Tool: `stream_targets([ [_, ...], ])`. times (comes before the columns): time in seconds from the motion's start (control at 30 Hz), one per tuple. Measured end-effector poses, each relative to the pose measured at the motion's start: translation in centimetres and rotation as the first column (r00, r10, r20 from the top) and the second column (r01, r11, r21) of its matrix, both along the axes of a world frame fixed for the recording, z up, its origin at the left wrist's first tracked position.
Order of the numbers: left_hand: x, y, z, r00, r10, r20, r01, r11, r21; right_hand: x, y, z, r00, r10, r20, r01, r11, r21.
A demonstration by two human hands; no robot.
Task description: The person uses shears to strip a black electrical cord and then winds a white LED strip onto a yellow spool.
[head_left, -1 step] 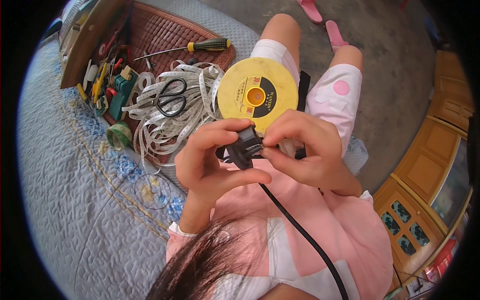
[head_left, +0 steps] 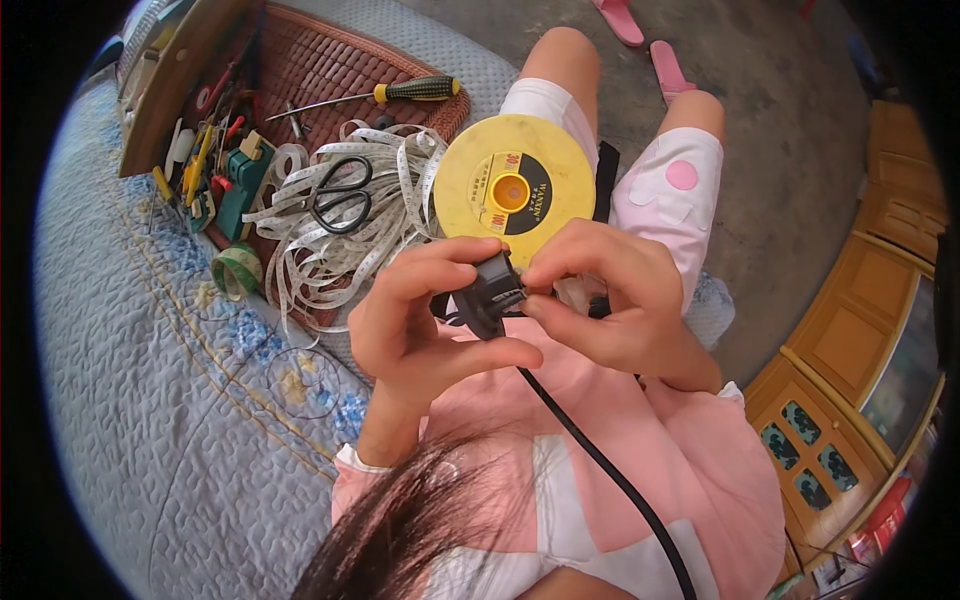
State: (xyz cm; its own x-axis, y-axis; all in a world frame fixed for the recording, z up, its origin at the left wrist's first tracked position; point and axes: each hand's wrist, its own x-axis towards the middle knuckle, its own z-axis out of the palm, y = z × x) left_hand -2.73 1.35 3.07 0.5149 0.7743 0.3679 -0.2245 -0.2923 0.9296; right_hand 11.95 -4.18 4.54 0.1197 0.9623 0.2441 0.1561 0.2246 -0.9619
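My left hand [head_left: 405,325] grips a small black plastic fitting [head_left: 492,292] between its fingers, with the thumb stretched out below it. Against the fitting's right side, my right hand [head_left: 610,295] pinches thumb and forefinger together; what lies between those fingertips is too small to make out. Just beyond both hands rests a round yellow tape measure reel [head_left: 560,165] with an orange hub, near my thigh. To its left lies a loose heap of white measuring tape [head_left: 300,265], and black-handled scissors [head_left: 343,222] sit on top of the heap.
A screwdriver [head_left: 415,89] lies on the brown beaded mat [head_left: 330,55]. Several hand tools crowd a wooden box [head_left: 150,130] at far left, near a green tape roll [head_left: 238,270]. A black cable [head_left: 600,455] runs down across my lap. Wooden cabinets [head_left: 830,350] stand at right.
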Motion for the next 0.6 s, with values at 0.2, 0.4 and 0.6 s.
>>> stream_targets([
  [0.2, 0.2, -0.1, 0.4, 0.987, 0.060, -0.152, -0.029, 0.979, 0.201, 0.4, 0.2, -0.3, 1.000, -0.013, 0.013, 0.013, 1.000, 0.005],
  [0.4, 0.1, -0.2, 1.1, 0.946, 0.183, -0.266, -0.059, 0.907, 0.416, 0.1, -0.1, -0.1, 0.985, -0.076, 0.154, 0.071, 0.997, 0.038],
  [0.6, -0.1, 0.4, 1.4, 0.940, 0.092, -0.329, 0.018, 0.949, 0.316, 0.5, -0.4, -1.0, 0.892, -0.158, 0.424, 0.006, 0.941, 0.338],
])
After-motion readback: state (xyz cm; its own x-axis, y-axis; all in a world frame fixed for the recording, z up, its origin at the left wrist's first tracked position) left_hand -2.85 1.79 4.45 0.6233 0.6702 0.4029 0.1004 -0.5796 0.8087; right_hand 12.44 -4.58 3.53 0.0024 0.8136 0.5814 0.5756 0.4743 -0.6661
